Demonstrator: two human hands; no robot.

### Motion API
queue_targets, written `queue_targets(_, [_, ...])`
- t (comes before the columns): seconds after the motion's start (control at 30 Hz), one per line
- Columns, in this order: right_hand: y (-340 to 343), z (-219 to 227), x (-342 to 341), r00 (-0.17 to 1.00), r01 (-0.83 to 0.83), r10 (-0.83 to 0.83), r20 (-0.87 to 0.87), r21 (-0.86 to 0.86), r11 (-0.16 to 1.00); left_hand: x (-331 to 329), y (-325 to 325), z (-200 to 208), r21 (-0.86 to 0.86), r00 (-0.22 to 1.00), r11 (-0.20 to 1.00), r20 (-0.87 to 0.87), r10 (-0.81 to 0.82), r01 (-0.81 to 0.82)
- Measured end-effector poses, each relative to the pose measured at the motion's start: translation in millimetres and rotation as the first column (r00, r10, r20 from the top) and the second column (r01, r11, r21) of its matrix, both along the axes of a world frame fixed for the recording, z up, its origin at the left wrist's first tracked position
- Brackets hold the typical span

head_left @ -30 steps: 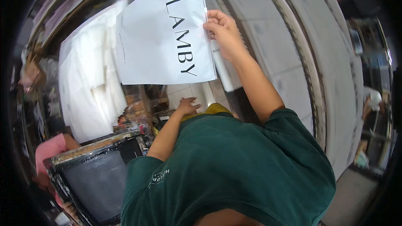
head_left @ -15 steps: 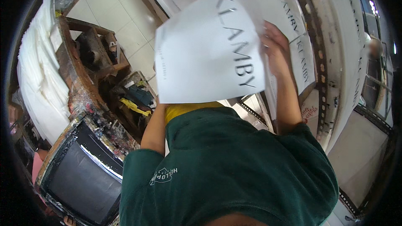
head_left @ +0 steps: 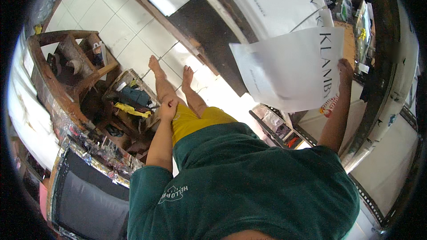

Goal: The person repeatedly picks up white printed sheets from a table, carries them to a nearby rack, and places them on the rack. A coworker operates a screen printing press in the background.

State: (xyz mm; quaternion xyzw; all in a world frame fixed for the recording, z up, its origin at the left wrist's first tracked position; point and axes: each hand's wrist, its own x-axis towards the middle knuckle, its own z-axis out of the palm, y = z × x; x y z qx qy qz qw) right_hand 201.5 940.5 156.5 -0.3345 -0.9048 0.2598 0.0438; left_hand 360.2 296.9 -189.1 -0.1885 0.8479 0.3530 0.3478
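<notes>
Over at the far left I see a heap of white sheets, then a dark framed screen below a paint-spattered wooden stand, with a yellow strip lying inside it. The left hand rests against the yellow shorts, fingers loosely bent; I can't tell whether it has hold of anything. Further right, a rack's dark board leads to white printed bags laid flat. In front of them hangs the white bag, its right edge pinched between the fingers of the right hand. With just that edge held, the broad free side could sag, swing and scrape the bags behind, smudging the lettering if the ink is wet, which I can't judge. A loose pinch might also let it slip or crease.
</notes>
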Motion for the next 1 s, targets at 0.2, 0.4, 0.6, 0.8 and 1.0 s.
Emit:
queue_targets(0.2, [107,-47,-29,1.000,0.008,-0.007,-0.008,0.064,0.998,20,-1,-9,0.028,0.998,0.999,-0.052,0.030,-0.028])
queue_targets(0.4, [135,-77,-61,0.997,-0.071,0.061,0.046,0.264,0.962,25,0,0,0.034,0.999,0.999,0.010,0.039,-0.039])
queue_targets(0.6, [154,-98,-83,0.995,-0.085,0.062,0.072,0.369,0.926,19,1,10,0.022,1.000,1.000,0.029,-0.002,0.001])
queue_targets(0.8, [135,-84,-92,0.999,-0.036,0.029,0.046,0.162,0.986,17,-2,12,0.047,0.999,0.999,0.041,0.012,-0.014])
queue_targets(1.0, [68,-70,-98,0.998,0.062,-0.071,-0.001,0.478,0.876,17,-4,14,0.068,0.999,0.997,0.005,0.042,-0.042])
